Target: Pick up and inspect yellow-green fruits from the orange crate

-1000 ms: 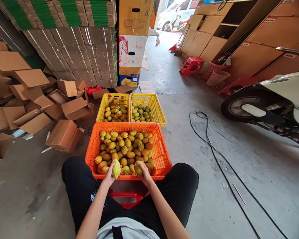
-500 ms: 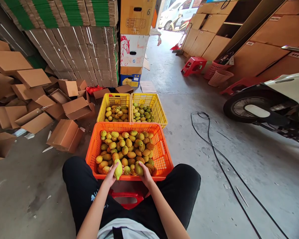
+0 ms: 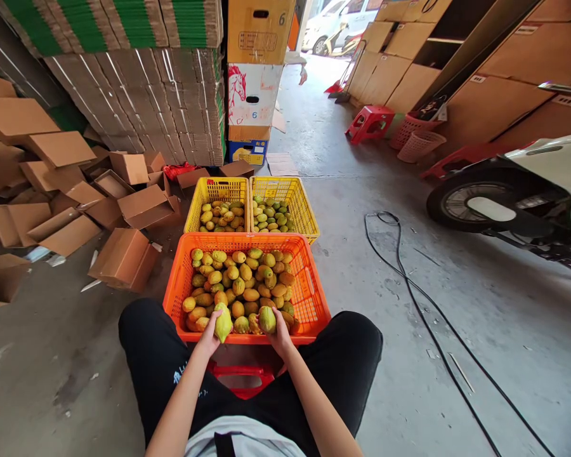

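Note:
An orange crate [image 3: 314, 298] full of yellow-green mangoes stands on the floor between my knees. My left hand [image 3: 208, 339] is closed round a yellow mango [image 3: 223, 322] at the crate's near rim. My right hand [image 3: 280, 336] grips a greener mango [image 3: 267, 319] beside it, just above the pile. Behind the orange crate stand two yellow crates side by side: the left yellow crate [image 3: 193, 212] holds yellower fruit, the right yellow crate [image 3: 307, 216] holds greener fruit.
Loose cardboard boxes [image 3: 124, 257] litter the floor at left, with stacked flat cartons [image 3: 137, 95] behind. A black cable [image 3: 409, 279] runs across the concrete at right. A scooter [image 3: 518, 197] is parked at far right. A red stool [image 3: 240, 377] is under me.
My right hand has lifted its mango slightly and turned it, showing more of the fruit. The left hand and its mango stay almost in place.

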`<action>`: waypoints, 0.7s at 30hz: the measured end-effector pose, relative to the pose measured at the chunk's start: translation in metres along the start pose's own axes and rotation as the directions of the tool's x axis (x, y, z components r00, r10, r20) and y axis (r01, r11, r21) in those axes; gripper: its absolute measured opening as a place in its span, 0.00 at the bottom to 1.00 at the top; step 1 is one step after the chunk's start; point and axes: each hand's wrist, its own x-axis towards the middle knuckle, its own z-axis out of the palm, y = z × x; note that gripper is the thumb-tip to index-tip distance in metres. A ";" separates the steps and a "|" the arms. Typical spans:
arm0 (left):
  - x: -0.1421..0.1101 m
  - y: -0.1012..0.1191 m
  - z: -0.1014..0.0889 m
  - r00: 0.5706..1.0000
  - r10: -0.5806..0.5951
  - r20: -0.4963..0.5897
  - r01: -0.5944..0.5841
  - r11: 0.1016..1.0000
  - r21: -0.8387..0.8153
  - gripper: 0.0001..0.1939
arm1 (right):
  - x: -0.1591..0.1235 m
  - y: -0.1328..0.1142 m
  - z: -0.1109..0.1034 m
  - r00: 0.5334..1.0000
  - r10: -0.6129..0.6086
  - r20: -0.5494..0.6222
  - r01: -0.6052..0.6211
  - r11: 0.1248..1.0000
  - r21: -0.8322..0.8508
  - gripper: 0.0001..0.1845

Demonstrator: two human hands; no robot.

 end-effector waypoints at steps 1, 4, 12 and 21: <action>-0.001 0.001 0.001 1.000 -0.003 0.009 0.003 1.000 0.004 0.07 | 0.001 0.000 -0.001 1.000 -0.013 -0.002 0.013 1.000 -0.005 0.16; -0.004 0.001 0.002 0.999 -0.020 0.031 0.019 0.999 0.035 0.07 | 0.003 0.003 -0.001 0.995 -0.093 -0.039 0.092 0.995 -0.031 0.17; 0.005 -0.005 -0.004 0.989 -0.030 0.142 0.022 0.998 0.062 0.13 | 0.002 0.008 -0.001 0.968 -0.249 -0.023 0.245 0.962 -0.122 0.20; 0.012 -0.011 -0.014 0.980 0.021 0.199 -0.038 0.996 0.082 0.19 | 0.009 0.007 -0.009 0.991 -0.132 -0.024 0.129 0.988 -0.083 0.14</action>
